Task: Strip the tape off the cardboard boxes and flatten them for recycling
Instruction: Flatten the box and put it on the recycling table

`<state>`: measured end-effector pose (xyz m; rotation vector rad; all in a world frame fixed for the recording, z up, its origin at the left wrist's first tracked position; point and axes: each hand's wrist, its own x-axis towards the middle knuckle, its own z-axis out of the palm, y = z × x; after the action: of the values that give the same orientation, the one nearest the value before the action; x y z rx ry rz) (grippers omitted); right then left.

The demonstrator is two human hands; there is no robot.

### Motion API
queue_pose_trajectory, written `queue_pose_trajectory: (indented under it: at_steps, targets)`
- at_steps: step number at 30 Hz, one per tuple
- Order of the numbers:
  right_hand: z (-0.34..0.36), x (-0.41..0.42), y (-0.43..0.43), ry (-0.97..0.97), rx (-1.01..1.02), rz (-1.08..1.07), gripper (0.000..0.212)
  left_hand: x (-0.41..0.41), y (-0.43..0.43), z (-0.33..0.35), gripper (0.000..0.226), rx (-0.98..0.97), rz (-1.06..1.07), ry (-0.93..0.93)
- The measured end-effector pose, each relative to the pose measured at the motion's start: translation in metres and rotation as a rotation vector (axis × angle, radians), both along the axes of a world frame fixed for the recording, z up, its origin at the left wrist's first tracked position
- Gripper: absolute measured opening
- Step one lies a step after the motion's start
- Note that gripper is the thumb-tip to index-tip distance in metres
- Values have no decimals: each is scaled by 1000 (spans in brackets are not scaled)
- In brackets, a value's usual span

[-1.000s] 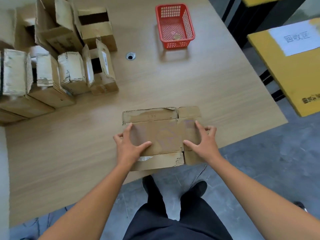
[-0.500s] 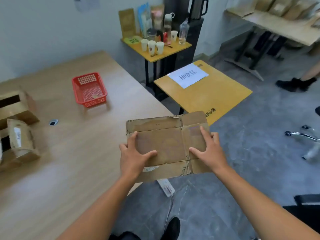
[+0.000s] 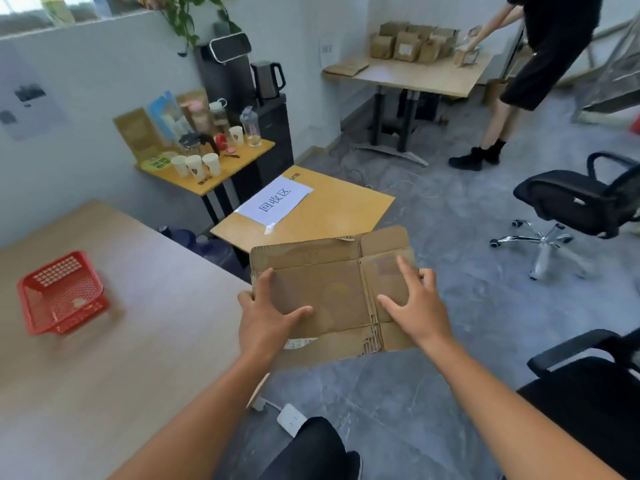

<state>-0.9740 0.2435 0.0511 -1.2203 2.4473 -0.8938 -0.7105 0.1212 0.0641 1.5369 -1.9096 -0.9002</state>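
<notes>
A flattened brown cardboard box [image 3: 332,292] is in the air, level, past the right edge of the wooden table [image 3: 138,341] and above the grey floor. My left hand [image 3: 266,320] grips its left edge with thumb and forefinger on top. My right hand [image 3: 415,310] holds its right part with thumb and fingers spread over the top. A white label remnant shows at the near edge by my left wrist. Just beyond the box stands a low yellow table [image 3: 332,209] with a white paper sign [image 3: 275,202] taped on it.
A red plastic basket [image 3: 60,292] sits on the wooden table at left. A black office chair [image 3: 568,206] stands to the right, another chair [image 3: 588,393] at lower right. A white power strip [image 3: 291,419] lies on the floor. A person [image 3: 540,71] works at a far table with boxes.
The flattened box has been lifted off the wooden table and carried right, out over the floor toward the yellow table. My view swung right and up; the box pile has left the frame.
</notes>
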Motion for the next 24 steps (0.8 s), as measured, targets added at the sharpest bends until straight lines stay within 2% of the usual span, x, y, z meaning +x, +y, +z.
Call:
queue_pose_trajectory:
  at_steps: [3,7,16,24]
  targets:
    - [-2,-35,-3,-45,-41,-39,86,-35,-14,-7,99,15,-37,31]
    - [-8,-84,-29,-48,21,-37,85,-80,-41,-34,100,54,-54,71]
    - [-34,-188,-157,2,198,117,87,-167,-123,-87,100,171,76,117]
    - [-42,-251,-262,24,231,277,83,-209,-182,-104,100,282,133,159]
